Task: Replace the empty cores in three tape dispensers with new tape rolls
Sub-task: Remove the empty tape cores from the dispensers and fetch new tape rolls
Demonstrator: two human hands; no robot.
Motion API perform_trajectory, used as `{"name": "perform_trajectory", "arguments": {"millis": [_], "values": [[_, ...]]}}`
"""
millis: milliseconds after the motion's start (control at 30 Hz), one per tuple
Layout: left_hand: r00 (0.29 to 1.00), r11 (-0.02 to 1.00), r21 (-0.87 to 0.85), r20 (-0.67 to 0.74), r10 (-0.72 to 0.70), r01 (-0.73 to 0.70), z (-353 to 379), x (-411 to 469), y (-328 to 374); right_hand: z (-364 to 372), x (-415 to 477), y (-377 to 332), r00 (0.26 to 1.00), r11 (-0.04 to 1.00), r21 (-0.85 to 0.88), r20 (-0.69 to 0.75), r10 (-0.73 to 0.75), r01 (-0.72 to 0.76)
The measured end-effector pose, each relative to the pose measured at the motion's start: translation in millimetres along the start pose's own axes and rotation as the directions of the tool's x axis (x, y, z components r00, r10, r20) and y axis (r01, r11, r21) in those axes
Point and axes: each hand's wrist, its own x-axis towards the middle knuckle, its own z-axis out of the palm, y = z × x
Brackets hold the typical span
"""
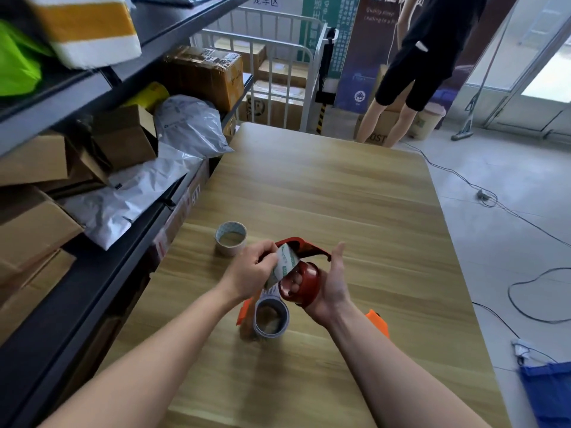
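A red tape dispenser (304,274) is held above the wooden table (340,186). My right hand (332,284) grips its handle from the right, fingers through the loop. My left hand (251,271) pinches a white printed core or tape roll (285,264) at the dispenser's spool. One tape roll (231,237) stands on the table to the upper left. Another roll (272,316) sits below my hands in an orange dispenser (245,312). A second orange dispenser (379,322) shows partly behind my right forearm.
A dark shelving unit (92,257) with cardboard boxes and grey mail bags runs along the table's left edge. A person stands beyond the far right corner. Cables cross the floor at right, and a blue bag (547,393) lies at lower right.
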Motion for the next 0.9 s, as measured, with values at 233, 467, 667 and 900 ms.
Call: {"name": "perform_trajectory", "arguments": {"millis": [233, 467, 667, 900], "values": [[0.999, 0.999, -0.033, 0.031, -0.02, 0.021, -28.7, 12.5, -8.9, 9.7, 9.9, 9.8, 1.0, 0.995, -0.094, -0.01, 0.027, -0.028], [0.954, 0.837, 0.485, -0.018, 0.298, -0.252, -39.4, 4.8, -9.2, 14.9, 32.8, 16.4, 0.976, 0.967, -0.255, -0.212, -0.045, -0.011], [0.992, 0.997, -0.072, -0.129, -0.009, 0.0, -55.7, 16.9, -9.3, 10.7, 32.8, 9.1, 0.96, 0.958, -0.282, -0.255, -0.12, 0.045], [0.998, 0.831, 0.555, -0.061, 0.003, 0.032, -64.6, 26.0, -34.9, 9.5, 32.8, 7.4, 0.935, 0.908, -0.413, -0.285, -0.209, 0.077]]}}
